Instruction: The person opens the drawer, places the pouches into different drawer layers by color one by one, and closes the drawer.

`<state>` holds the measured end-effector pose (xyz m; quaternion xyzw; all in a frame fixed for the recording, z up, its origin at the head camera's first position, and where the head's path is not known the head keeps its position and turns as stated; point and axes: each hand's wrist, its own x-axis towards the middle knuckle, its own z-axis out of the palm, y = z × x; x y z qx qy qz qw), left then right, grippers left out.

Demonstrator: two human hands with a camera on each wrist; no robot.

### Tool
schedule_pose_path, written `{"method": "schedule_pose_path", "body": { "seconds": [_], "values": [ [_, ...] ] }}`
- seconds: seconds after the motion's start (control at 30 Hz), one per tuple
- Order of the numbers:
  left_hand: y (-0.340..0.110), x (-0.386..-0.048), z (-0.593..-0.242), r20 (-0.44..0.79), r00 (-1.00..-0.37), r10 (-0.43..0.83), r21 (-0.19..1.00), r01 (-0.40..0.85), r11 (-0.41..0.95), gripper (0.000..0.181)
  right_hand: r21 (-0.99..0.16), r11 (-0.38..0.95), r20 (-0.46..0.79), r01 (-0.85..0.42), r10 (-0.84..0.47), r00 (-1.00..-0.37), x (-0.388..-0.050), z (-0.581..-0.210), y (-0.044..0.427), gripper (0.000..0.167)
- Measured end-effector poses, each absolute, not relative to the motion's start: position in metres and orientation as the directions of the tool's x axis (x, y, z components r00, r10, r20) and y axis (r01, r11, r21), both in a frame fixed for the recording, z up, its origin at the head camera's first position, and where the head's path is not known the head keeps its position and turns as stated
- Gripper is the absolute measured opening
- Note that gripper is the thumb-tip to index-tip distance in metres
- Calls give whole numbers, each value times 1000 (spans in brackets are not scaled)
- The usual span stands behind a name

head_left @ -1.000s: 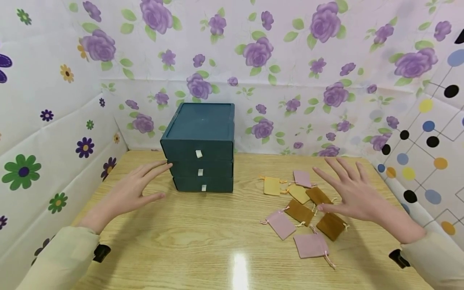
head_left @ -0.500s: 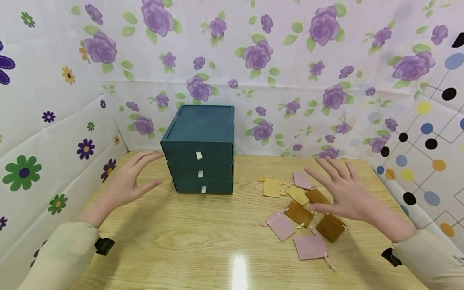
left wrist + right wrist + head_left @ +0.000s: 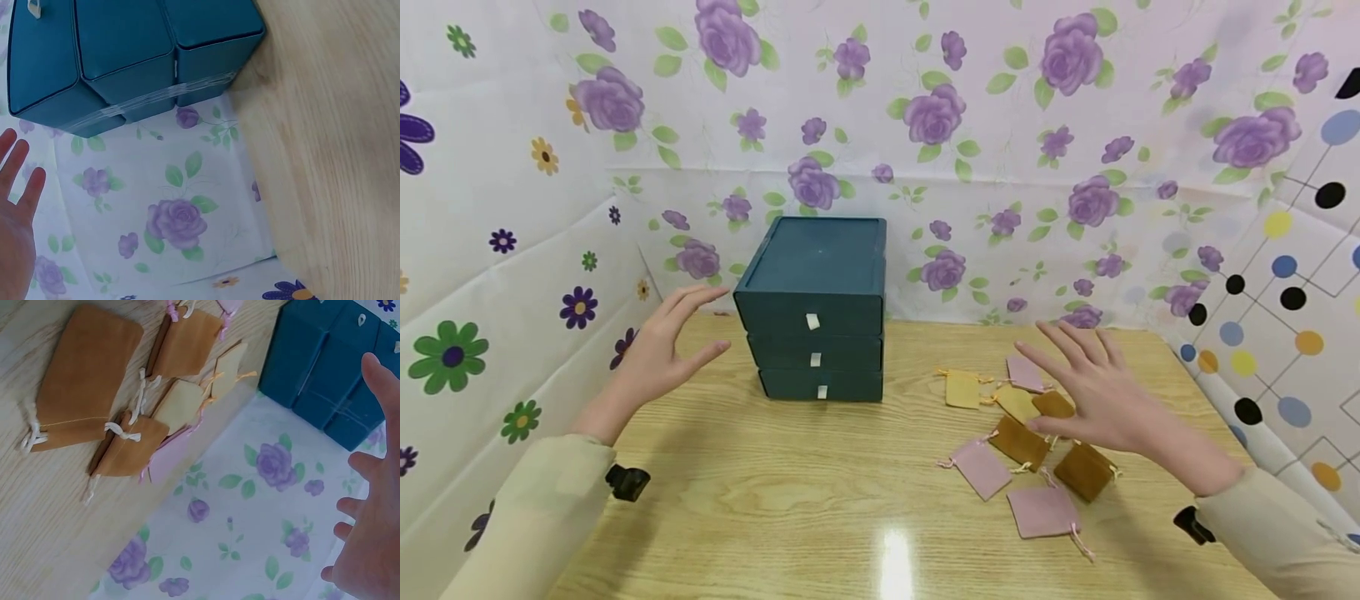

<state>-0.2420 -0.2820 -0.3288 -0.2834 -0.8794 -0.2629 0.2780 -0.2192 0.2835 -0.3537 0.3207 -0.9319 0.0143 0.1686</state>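
A dark teal three-drawer box [image 3: 808, 315] with small white pull tabs stands at the back, left of centre; its drawers are closed. My left hand [image 3: 658, 354] hovers just left of it, fingers spread, holding nothing; the left wrist view shows this hand [image 3: 15, 219] beside the box [image 3: 125, 50]. My right hand [image 3: 1097, 396] hangs, fingers spread and empty, over the small drawstring pouches. Brown pouches [image 3: 1083, 471], pink pouches [image 3: 1043, 510] and yellow pouches [image 3: 962, 389] lie loosely grouped on the right. In the right wrist view the hand [image 3: 375, 512] is apart from the pouches.
The pouches and box share a light wood table [image 3: 790, 492]. A floral cloth [image 3: 970, 167] hangs behind it, with patterned cloths at the left [image 3: 475, 275] and right [image 3: 1300, 317]. Dark devices are strapped at both wrists.
My left hand has moved up and left, away from the box. My right hand has shifted left over the pouches. The box and pouches lie as before.
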Motion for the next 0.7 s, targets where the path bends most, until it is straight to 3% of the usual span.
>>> {"method": "schedule_pose_path", "body": {
  "seconds": [0.3,0.7],
  "values": [
    [-279,-263,-319,653,-686,321,406,675,616,59,80,789,335,-609,-597,-729,-223,-347,263,97],
    [-274,-289,-303,528,-795,298,573,593,565,34,64,742,375,-668,-638,-672,-224,-332,225,96]
  ]
}}
